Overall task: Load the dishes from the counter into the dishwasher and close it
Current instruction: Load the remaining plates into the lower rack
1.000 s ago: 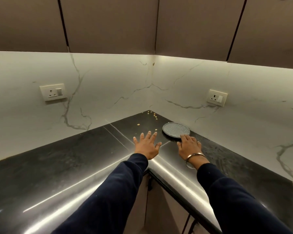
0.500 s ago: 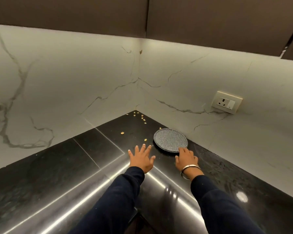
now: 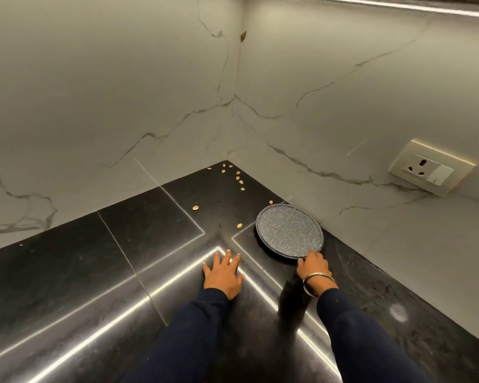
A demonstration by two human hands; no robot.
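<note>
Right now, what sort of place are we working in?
Most likely a home kitchen, at a counter corner: a glossy black counter meets marble-look walls, a wall socket sits above it, and the right hand touches a speckled plate.

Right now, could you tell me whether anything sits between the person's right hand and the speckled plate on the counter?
Nothing visible does. The right hand is already at the near rim of the plate, fingers touching its edge. The scattered seeds lie beyond it toward the corner. The left hand rests flat on the counter, apart from the plate.
</note>
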